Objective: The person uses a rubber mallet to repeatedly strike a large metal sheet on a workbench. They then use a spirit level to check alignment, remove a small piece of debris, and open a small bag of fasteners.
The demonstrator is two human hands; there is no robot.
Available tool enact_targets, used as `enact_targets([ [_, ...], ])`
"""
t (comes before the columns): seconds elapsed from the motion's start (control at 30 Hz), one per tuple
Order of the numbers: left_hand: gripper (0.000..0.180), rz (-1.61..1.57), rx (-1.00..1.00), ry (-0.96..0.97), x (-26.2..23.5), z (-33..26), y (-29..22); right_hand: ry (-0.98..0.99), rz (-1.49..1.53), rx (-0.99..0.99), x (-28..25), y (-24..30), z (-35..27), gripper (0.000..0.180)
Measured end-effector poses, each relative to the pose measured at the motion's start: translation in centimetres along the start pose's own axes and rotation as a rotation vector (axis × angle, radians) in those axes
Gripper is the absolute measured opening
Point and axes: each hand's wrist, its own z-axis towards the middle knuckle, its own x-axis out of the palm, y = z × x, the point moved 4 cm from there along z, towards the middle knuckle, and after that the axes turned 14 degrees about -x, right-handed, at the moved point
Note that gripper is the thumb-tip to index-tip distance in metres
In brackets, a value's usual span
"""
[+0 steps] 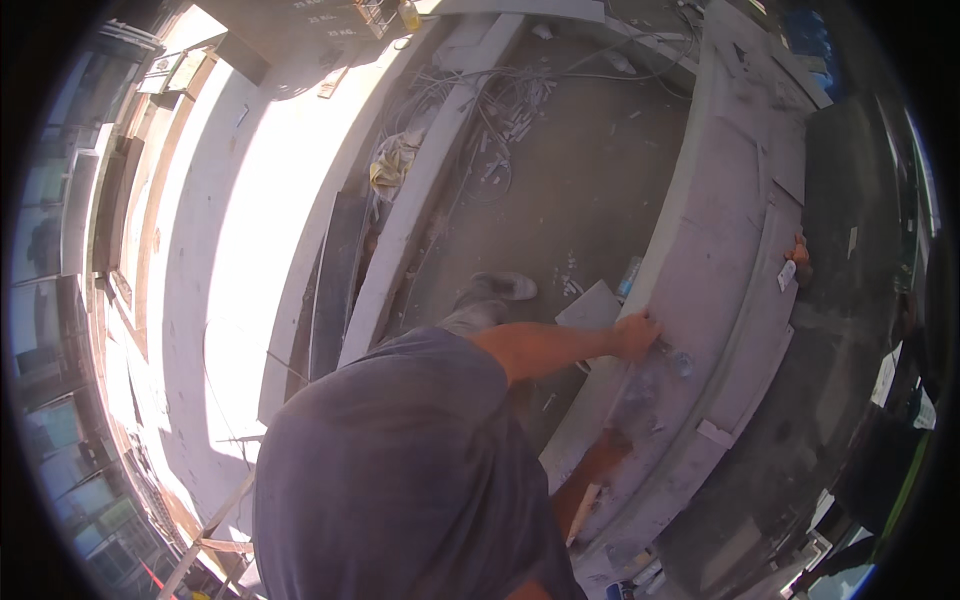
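My left hand (635,336) rests at the near edge of a long pale, dusty ledge (715,185). Its fingers are curled together, and what they hold, if anything, is too small to make out. Nearer to me, my right hand (608,452) is over the same ledge, smeared by motion, so its fingers do not show clearly. Between and just beyond my hands lies a clear, crumpled-looking plastic item (640,385), blurred. Below my left forearm, a flat grey piece (590,306) stands beside a plastic bottle (630,276) with a blue part.
Another person's hand (797,262) reaches over the ledge's far side, by a small white piece. Tangled cables (440,90) and white offcuts (515,125) lie on the grey floor (590,170). A long beam (425,175) and a yellowish cloth (393,165) are to the left.
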Motion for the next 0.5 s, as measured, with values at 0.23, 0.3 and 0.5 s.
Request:
enact_targets([
  [0.23, 0.052, -0.052, -0.364, -0.156, -1.5, -5.4, 2.7, 0.177, 0.629, 0.384, -6.1, 5.0, 3.5, 0.072],
  [0.3, 0.057, -0.209, -0.449, -0.176, -2.3, -5.4, 2.4, 0.130, 0.658, 0.360, -6.2, 4.1, 4.0, 0.069],
  [0.5, 0.046, -0.756, -0.771, -0.159, -3.0, -6.8, 11.4, 0.162, 0.740, 0.245, -12.8, 6.8, 6.6, 0.048],
])
